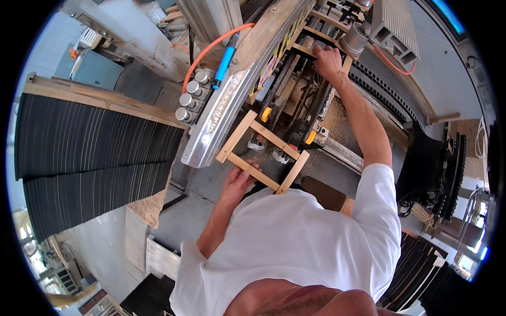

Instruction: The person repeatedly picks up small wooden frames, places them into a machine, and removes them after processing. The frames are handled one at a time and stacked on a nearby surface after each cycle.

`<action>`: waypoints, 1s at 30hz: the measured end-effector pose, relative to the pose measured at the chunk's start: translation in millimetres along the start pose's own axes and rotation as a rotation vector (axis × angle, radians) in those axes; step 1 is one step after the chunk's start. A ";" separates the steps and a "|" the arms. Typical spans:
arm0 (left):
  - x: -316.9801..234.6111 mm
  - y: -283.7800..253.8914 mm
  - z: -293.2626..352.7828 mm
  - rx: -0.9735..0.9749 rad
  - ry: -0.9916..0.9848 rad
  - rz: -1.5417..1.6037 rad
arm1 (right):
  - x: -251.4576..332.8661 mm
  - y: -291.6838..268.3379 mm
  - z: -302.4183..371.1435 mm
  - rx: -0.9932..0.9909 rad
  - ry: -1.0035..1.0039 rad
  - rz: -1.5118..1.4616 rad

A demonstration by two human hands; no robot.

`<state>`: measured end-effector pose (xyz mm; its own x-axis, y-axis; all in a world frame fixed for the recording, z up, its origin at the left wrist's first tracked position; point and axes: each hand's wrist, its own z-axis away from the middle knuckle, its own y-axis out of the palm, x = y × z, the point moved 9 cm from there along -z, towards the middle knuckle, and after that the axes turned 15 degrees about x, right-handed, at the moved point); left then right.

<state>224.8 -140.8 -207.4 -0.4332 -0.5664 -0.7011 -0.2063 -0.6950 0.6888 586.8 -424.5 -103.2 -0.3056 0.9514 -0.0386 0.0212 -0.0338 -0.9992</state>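
In my left hand [237, 184] is a small rectangular frame of light wood [237, 136], held close to my white shirt. The fingers wrap under its near rail, and the rail ends stick out past the crosspieces. My right arm stretches far forward into a long machine [287, 100]. There my right hand [328, 60] closes its bent fingers on a second wooden frame [304, 50], which lies across the machine's dark rails. The palm hides part of that frame, and the fingertips are only partly visible.
A metal beam [224, 116] runs along the machine's left side, with round silver knobs [188, 100], a blue tube-shaped tool [225, 66] and an orange hose [203, 52]. Dark slats [95, 152] stand stacked at left. Yellow knobs [310, 137] sit at the rails' near end. A finned metal housing [392, 31] overhangs at right.
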 end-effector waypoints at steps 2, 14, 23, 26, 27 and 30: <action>-2.8 -11.2 13.4 -0.034 -0.015 -0.026 | 3.5 2.3 -12.6 0.064 0.007 0.171; 6.9 -75.8 65.4 -0.373 0.105 0.073 | -41.1 6.8 -89.6 0.154 0.106 0.370; 26.6 -64.7 30.3 -0.418 0.149 0.135 | -61.4 15.8 -112.9 0.282 -0.012 0.155; 32.7 -60.9 18.9 -0.409 0.145 0.129 | -65.0 15.7 -115.8 0.265 -0.013 0.177; 35.4 -61.0 18.0 -0.427 0.148 0.126 | -61.7 15.2 -115.7 0.279 -0.016 0.194; 41.5 -62.0 19.0 -0.479 0.158 0.089 | -52.9 12.2 -114.2 0.285 -0.038 0.204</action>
<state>202.9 -112.8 -275.7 -0.2848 -0.6673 -0.6882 0.2672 -0.7447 0.6115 711.9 -440.4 -112.2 -0.3578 0.9042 -0.2331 -0.1789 -0.3114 -0.9333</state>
